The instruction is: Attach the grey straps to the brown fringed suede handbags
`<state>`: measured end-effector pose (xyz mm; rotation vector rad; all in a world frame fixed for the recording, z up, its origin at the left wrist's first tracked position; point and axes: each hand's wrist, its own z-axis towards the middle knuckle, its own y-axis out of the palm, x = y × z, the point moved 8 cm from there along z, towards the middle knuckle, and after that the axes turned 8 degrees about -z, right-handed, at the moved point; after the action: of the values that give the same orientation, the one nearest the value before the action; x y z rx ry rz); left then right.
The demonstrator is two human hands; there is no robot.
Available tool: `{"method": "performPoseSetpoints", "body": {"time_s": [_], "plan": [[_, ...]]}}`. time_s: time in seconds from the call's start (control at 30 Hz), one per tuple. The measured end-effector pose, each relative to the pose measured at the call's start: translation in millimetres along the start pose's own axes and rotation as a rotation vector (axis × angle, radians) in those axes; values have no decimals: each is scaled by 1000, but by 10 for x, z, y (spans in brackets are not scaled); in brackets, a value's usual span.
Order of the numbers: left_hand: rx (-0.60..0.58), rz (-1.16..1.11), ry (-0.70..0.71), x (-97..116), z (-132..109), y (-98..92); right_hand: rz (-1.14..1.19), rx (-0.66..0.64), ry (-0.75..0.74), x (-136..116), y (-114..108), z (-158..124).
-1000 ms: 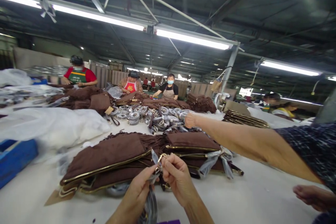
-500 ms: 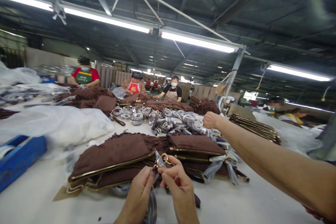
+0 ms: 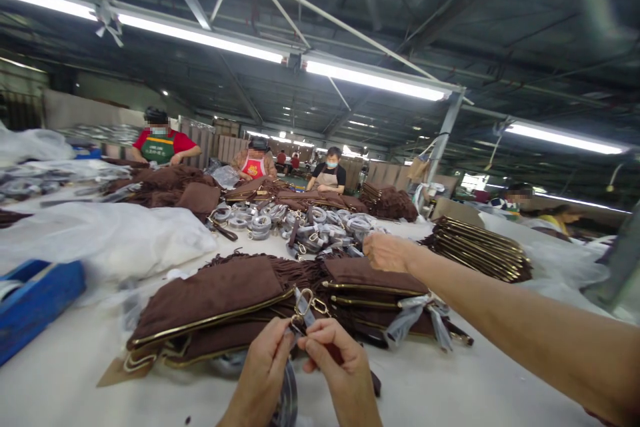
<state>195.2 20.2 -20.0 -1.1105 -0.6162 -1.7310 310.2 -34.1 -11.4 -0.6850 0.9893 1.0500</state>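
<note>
My left hand (image 3: 263, 373) and my right hand (image 3: 336, 367) meet low in the middle, both pinching a small gold clasp (image 3: 304, 303) on a wrapped strap (image 3: 286, 400) that hangs below them. Just beyond lies a stack of brown suede bags with gold frames (image 3: 210, 300). A second stack of brown bags (image 3: 373, 280) sits to its right, tied with a grey ribbon (image 3: 417, 317). A co-worker's bare arm (image 3: 500, 327) reaches in from the right, its hand (image 3: 383, 252) over that second stack.
Wrapped straps and hardware (image 3: 300, 223) lie in a pile mid-table. White plastic sheeting (image 3: 100, 237) and a blue tray (image 3: 35, 303) are at left. Stacked gold frames (image 3: 480, 247) sit at right. Several masked workers (image 3: 160, 140) stand at the far side with more brown bags.
The co-worker's hand has drawn back from the strap pile toward the right bag stack. My hands stay together on the clasp, lowered slightly.
</note>
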Motion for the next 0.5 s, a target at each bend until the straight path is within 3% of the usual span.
{"method": "performPoseSetpoints", "body": {"time_s": [0.27,0.5], "plan": [[6,23,24,11,-4,1,-51,66,-40,-102,-69,-52],[-30,16,6,-15,-40,34,-116,49,-49,-42,-71,-33]]}}
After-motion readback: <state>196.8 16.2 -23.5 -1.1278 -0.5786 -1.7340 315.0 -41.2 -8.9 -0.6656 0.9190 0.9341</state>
